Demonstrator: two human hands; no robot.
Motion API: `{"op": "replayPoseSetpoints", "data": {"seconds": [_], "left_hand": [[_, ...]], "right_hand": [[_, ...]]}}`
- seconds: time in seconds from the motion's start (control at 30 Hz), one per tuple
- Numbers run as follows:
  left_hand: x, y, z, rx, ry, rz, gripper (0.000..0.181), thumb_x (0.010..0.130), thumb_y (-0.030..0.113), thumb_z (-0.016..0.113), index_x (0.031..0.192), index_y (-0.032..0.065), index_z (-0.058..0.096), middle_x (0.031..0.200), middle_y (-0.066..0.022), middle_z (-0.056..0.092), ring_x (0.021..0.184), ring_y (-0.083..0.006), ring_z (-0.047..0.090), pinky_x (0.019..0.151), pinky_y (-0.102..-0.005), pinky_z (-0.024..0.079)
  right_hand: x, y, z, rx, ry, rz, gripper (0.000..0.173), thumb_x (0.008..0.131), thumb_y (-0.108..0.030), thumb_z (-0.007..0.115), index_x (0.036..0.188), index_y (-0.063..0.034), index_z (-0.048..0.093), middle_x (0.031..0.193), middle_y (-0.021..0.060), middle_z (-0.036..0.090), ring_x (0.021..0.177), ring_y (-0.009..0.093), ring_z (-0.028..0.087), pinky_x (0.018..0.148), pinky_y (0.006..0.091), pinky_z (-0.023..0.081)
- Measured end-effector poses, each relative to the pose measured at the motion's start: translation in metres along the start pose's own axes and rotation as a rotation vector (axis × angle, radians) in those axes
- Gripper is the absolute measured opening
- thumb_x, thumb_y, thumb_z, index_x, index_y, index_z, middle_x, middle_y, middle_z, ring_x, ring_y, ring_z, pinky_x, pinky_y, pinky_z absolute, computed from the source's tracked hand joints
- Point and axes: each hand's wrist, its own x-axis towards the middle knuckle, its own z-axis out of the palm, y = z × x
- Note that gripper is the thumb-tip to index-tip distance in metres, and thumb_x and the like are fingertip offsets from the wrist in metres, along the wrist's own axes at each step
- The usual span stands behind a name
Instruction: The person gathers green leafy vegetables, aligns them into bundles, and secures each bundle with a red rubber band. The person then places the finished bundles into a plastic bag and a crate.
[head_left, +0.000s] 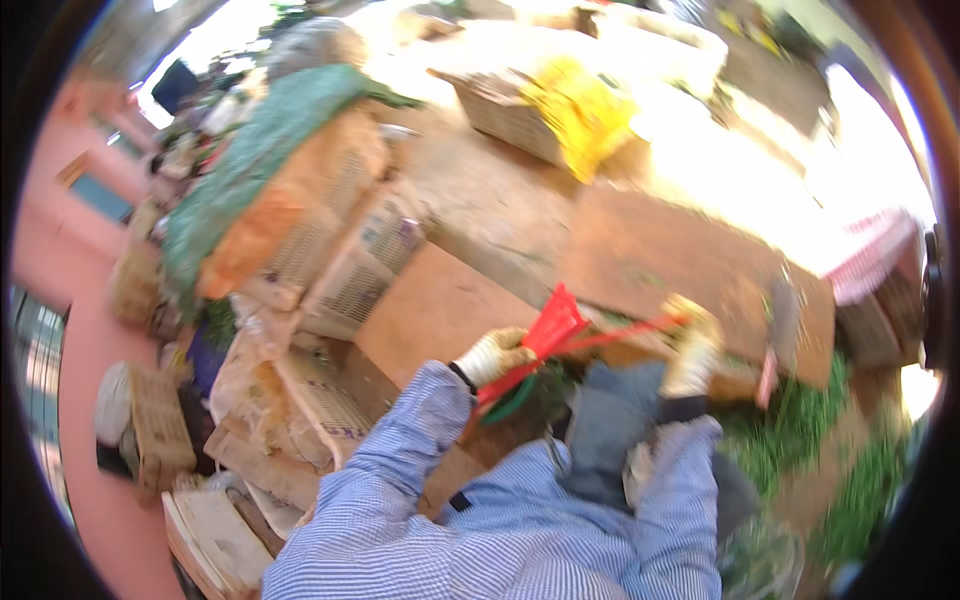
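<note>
A bundle of red plastic strips (555, 324) is gripped in my left hand (491, 356), which wears a pale, stained work glove. One red strip (626, 332) stretches from the bundle across to my right hand (691, 341). That hand, gloved too, holds the strip's far end at its fingertips. Motion blur hides the exact finger positions. Both hands are above my lap, before the near edge of a brown wooden board (675, 255). A knife with a wide blade (784, 319) and a pink handle (766, 381) lies on the board's right part, its handle over the edge.
Plastic crates (367, 255) stand at the left, partly under a green woven sheet (262, 161). A brown flat panel (442, 300) leans by them. Beyond the board is a crate with a yellow bag (585, 112). Cut greens (795, 420) lie on the floor at right.
</note>
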Motion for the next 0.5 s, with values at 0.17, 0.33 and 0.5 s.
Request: {"op": "replayPoseSetpoints", "data": {"seconds": [0.17,0.33,0.5], "left_hand": [[0.016,-0.046,-0.09,0.251,0.326,-0.228,0.037,0.088,0.015,0.068,0.121,0.0002,0.064,0.097,-0.008,0.07,0.085,-0.0156,0.064,0.081,-0.0328,0.052],[0.036,-0.093,-0.123,0.678,0.56,-0.443,0.037,0.086,0.024,0.069,0.119,0.0081,0.068,0.11,-0.0151,0.07,0.099,-0.028,0.067,0.09,-0.0385,0.051],[0.021,0.005,-0.072,1.045,0.789,-0.283,0.051,0.084,0.029,0.071,0.13,0.011,0.059,0.128,-0.0163,0.062,0.118,-0.0359,0.059,0.101,-0.0443,0.046]], "right_hand": [[0.042,-0.063,-0.041,-0.1,0.19,-0.165,0.031,0.097,-0.034,0.062,0.103,-0.0045,0.07,0.08,0.0053,0.068,0.052,0.011,0.059,0.043,0.0225,0.048],[0.027,-0.081,-0.002,-0.187,-0.107,-0.018,0.028,0.096,-0.028,0.065,0.105,-0.0014,0.068,0.079,0.0071,0.069,0.052,0.012,0.062,0.043,0.0251,0.052],[0.018,-0.067,-0.005,-0.224,-0.25,0.115,0.024,0.094,-0.023,0.068,0.102,-0.0011,0.067,0.079,0.0075,0.069,0.052,0.013,0.063,0.041,0.025,0.052]]}}
